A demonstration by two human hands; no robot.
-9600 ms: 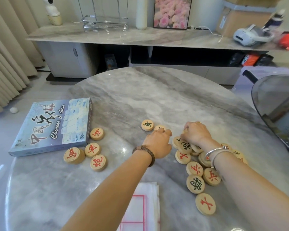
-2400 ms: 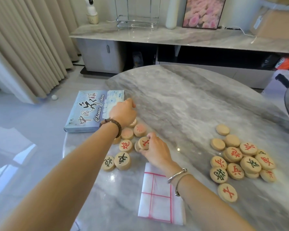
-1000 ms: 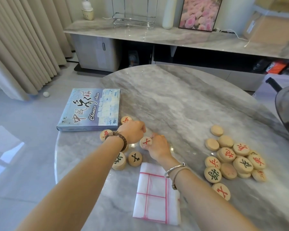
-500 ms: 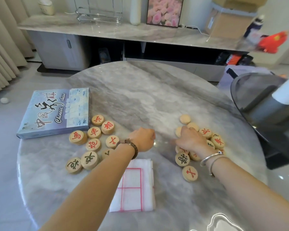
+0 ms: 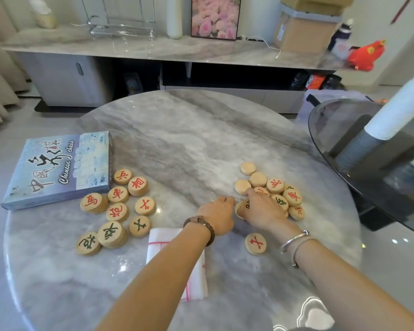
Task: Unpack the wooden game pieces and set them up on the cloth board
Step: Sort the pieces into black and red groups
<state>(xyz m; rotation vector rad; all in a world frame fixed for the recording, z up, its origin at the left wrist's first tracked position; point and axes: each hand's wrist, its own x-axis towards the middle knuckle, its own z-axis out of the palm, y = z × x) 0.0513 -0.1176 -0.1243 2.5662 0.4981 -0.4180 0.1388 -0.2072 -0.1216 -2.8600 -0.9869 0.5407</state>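
Observation:
Round wooden game pieces lie in two groups on the marble table. The left group is spread face up beside the game box. The right pile holds several pieces, some blank side up, and one red-marked piece lies apart in front of it. My right hand rests on the pile's near edge and grips a tilted black-marked piece. My left hand sits just left of that piece, fingers curled, nothing seen in it. The folded white cloth board with red lines lies partly under my left forearm.
A glass table with a tall stack of paper cups juts in close on the right. A long marble sideboard runs behind the table. Bare marble stretches between the two groups of pieces and beyond them.
Both hands have left the group beside the box and moved right to the other pile. My right hand now grips a black-marked piece there, and my left hand has closed up beside it.

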